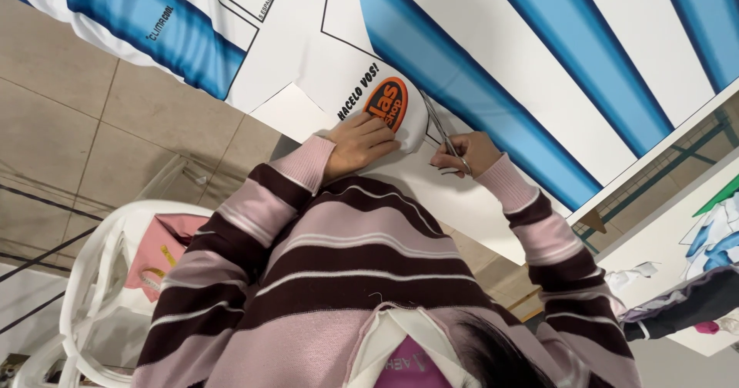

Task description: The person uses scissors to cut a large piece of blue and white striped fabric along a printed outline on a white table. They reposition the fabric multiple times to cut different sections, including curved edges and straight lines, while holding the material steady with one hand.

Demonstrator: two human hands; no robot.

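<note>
Beside the orange oval badge (386, 102), one left hand (359, 143) presses the white sheet (493, 57) flat, fingers spread; one right hand (466, 154) grips one pair of scissors (440, 130) at the sheet's cut edge.

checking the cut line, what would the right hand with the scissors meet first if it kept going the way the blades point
Probably the blue stripe of the printed sheet, just past the scissors in the right hand.
</note>
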